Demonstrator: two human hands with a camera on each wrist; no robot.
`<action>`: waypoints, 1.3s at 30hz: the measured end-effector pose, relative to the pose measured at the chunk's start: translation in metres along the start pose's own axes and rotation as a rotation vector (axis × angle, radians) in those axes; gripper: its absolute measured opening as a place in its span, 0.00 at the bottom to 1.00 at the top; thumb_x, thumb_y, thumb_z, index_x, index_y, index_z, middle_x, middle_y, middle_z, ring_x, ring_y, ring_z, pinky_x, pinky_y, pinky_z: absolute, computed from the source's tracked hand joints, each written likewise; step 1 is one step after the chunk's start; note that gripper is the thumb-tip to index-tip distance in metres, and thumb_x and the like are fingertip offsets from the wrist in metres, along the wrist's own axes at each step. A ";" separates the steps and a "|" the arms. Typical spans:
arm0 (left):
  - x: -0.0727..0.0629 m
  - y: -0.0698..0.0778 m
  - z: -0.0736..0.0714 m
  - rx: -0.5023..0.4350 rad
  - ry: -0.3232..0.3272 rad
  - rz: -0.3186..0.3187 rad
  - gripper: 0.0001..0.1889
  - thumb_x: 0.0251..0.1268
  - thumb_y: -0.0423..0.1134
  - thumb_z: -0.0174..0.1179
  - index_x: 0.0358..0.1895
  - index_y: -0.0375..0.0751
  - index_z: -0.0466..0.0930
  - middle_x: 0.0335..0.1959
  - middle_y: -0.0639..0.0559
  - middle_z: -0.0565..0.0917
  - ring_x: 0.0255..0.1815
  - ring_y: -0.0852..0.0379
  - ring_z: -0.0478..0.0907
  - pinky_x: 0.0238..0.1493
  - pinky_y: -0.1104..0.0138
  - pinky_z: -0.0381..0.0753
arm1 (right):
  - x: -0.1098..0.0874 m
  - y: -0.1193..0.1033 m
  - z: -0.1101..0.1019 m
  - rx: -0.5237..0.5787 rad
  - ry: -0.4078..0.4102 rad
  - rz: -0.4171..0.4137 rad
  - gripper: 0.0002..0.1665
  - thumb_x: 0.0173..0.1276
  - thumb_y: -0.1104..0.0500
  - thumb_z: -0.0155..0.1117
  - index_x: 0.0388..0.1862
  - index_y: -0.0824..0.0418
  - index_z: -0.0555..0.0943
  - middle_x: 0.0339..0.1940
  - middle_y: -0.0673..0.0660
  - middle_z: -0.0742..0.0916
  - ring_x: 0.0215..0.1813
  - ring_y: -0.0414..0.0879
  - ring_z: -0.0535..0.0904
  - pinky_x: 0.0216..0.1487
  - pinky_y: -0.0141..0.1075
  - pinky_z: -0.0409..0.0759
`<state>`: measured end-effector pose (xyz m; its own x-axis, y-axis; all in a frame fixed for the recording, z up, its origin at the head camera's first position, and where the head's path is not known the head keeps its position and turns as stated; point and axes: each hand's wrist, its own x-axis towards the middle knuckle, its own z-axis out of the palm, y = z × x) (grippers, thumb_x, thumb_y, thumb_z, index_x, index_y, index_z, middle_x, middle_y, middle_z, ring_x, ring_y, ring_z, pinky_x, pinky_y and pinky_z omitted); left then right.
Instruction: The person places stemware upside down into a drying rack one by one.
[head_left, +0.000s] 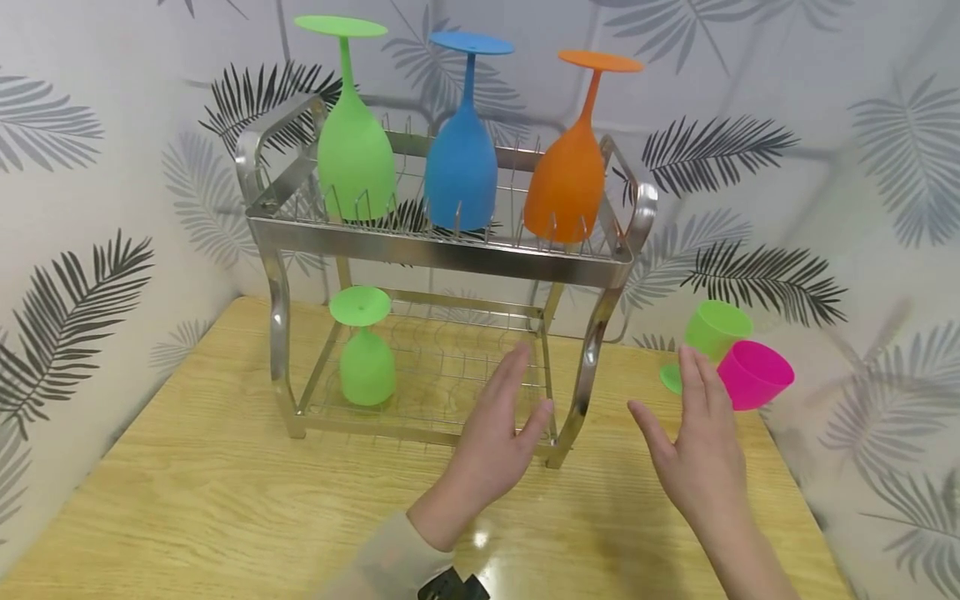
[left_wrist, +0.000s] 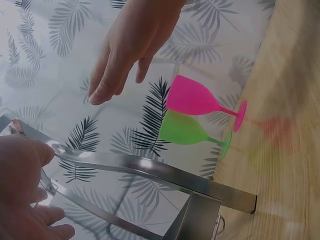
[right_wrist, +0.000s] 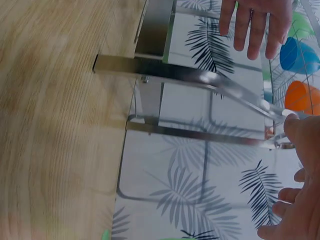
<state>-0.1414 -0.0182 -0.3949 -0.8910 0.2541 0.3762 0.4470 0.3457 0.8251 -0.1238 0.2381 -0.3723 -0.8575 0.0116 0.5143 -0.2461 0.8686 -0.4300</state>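
My left hand (head_left: pixel 495 437) hovers in front of the lower right part of a two-tier metal dish rack (head_left: pixel 442 250), fingers straight and thumb spread. Further right, my right hand (head_left: pixel 705 454) is held up with extended fingers, holding nothing. Behind its fingertips in the head view are a green goblet (head_left: pixel 718 327) and a pink goblet (head_left: pixel 756 375). The left wrist view shows that pink goblet (left_wrist: pixel 192 97) and green goblet (left_wrist: pixel 184 129) upright, side by side, apart from the hand. The pink one's stem is hidden behind my hand in the head view.
Upside down on the rack's upper tier stand a large green goblet (head_left: pixel 356 154), a blue goblet (head_left: pixel 461 167) and an orange goblet (head_left: pixel 567 179). A smaller green goblet (head_left: pixel 367 367) is inverted on the lower tier. Leaf-patterned walls border the wooden table (head_left: pixel 225 500).
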 end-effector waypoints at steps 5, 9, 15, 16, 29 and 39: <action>0.001 0.000 0.009 -0.019 -0.024 -0.004 0.39 0.90 0.53 0.52 0.92 0.47 0.49 0.92 0.51 0.50 0.91 0.47 0.48 0.88 0.46 0.53 | 0.000 0.016 -0.005 -0.007 -0.007 0.067 0.56 0.80 0.52 0.74 0.94 0.59 0.51 0.89 0.70 0.61 0.86 0.73 0.58 0.70 0.81 0.67; 0.003 -0.003 0.016 -0.052 -0.039 0.001 0.38 0.91 0.55 0.51 0.92 0.48 0.50 0.92 0.49 0.52 0.91 0.46 0.50 0.87 0.43 0.55 | 0.002 0.032 -0.008 0.004 0.014 0.101 0.56 0.81 0.53 0.72 0.93 0.61 0.50 0.88 0.71 0.61 0.86 0.73 0.57 0.70 0.81 0.66; 0.008 -0.004 0.026 -0.057 -0.051 -0.008 0.36 0.91 0.54 0.51 0.91 0.48 0.52 0.90 0.46 0.58 0.89 0.44 0.54 0.85 0.40 0.59 | 0.006 0.059 -0.013 0.029 0.097 0.070 0.54 0.77 0.60 0.74 0.91 0.67 0.54 0.85 0.76 0.64 0.84 0.76 0.58 0.84 0.71 0.56; 0.008 -0.004 0.028 -0.057 -0.053 -0.014 0.36 0.91 0.54 0.51 0.91 0.49 0.52 0.90 0.46 0.58 0.89 0.43 0.55 0.85 0.39 0.60 | 0.006 0.062 -0.014 0.030 0.101 0.070 0.54 0.77 0.60 0.74 0.91 0.67 0.54 0.84 0.76 0.64 0.83 0.77 0.58 0.85 0.70 0.55; 0.011 -0.005 0.041 -0.039 -0.076 -0.036 0.36 0.91 0.53 0.52 0.91 0.48 0.54 0.89 0.47 0.61 0.88 0.44 0.58 0.84 0.41 0.64 | 0.008 0.100 -0.023 0.069 0.110 0.256 0.55 0.81 0.57 0.70 0.94 0.60 0.47 0.90 0.69 0.55 0.89 0.70 0.50 0.81 0.77 0.54; 0.011 -0.004 0.043 -0.043 -0.087 -0.031 0.36 0.91 0.53 0.51 0.91 0.47 0.54 0.88 0.46 0.62 0.88 0.43 0.59 0.83 0.40 0.66 | 0.013 0.129 -0.022 0.130 0.120 0.352 0.59 0.81 0.53 0.70 0.94 0.61 0.42 0.91 0.69 0.51 0.90 0.67 0.47 0.88 0.66 0.48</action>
<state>-0.1497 0.0216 -0.4123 -0.8934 0.3216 0.3135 0.4134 0.3161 0.8539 -0.1565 0.3606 -0.4051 -0.8424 0.3623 0.3988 -0.0083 0.7314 -0.6819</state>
